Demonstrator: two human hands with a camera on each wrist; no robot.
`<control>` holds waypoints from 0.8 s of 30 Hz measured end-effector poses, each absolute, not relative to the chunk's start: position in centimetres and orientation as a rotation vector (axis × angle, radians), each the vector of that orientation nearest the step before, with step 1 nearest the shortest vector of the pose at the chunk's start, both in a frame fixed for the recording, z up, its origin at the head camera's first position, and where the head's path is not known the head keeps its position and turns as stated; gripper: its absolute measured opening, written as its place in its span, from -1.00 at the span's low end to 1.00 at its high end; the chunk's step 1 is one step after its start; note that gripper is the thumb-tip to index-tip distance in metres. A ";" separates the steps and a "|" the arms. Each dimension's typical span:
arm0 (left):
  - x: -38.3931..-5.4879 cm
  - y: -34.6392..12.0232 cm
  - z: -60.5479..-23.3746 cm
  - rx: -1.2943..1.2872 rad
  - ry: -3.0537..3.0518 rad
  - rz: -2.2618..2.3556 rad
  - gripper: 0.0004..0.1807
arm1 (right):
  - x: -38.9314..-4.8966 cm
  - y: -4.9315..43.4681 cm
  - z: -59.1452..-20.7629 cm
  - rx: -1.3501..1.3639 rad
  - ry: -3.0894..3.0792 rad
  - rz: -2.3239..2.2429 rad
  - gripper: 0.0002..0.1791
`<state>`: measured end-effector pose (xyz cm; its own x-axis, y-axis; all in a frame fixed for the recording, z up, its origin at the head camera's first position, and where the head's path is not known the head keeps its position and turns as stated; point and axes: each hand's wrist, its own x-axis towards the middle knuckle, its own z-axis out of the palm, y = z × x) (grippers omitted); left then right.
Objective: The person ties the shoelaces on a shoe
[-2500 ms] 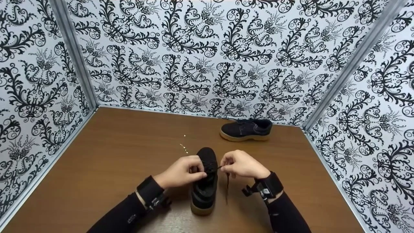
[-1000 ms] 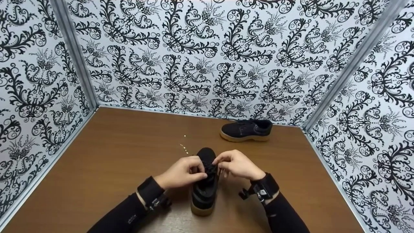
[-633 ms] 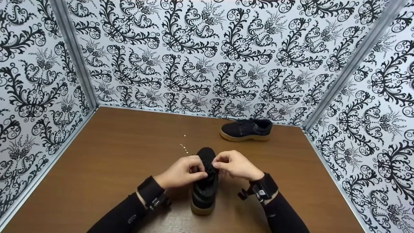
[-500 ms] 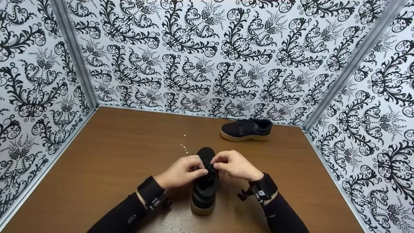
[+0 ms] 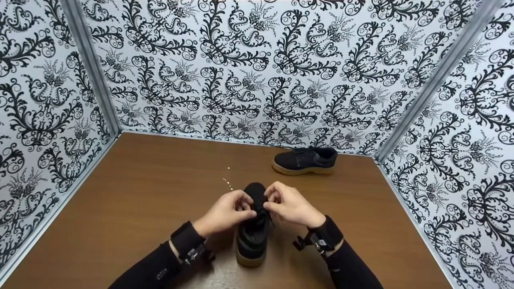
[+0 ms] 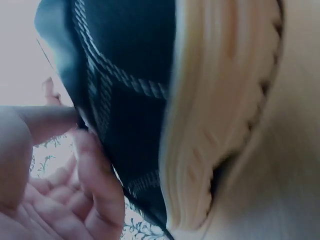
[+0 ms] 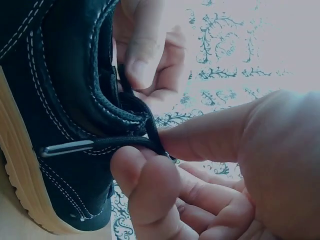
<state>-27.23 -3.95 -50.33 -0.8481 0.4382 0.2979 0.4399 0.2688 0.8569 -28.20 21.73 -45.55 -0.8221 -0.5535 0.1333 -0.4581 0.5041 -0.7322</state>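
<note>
Though the head view barely shows the lace (image 7: pixel 112 143), the right wrist view reveals its metal tip (image 7: pixel 67 148); right hand (image 5: pixel 295 206) and left hand (image 5: pixel 225 212) both pinch lace, the shoe (image 5: pixel 251 245) between them.

Near shoe (image 5: pixel 252 241) on tbl (image 5: pixel 160 180); far shoe (image 5: pixel 304 161) behind, R.

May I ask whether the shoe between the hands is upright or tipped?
Upright: the shoe rests sole-down on the table, opening upward.
</note>
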 end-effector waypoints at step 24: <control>-26.7 -3.8 -50.1 -0.588 -2.443 -2.150 -0.83 | -27.9 21.5 -45.3 -1.024 2.711 -1.114 -0.79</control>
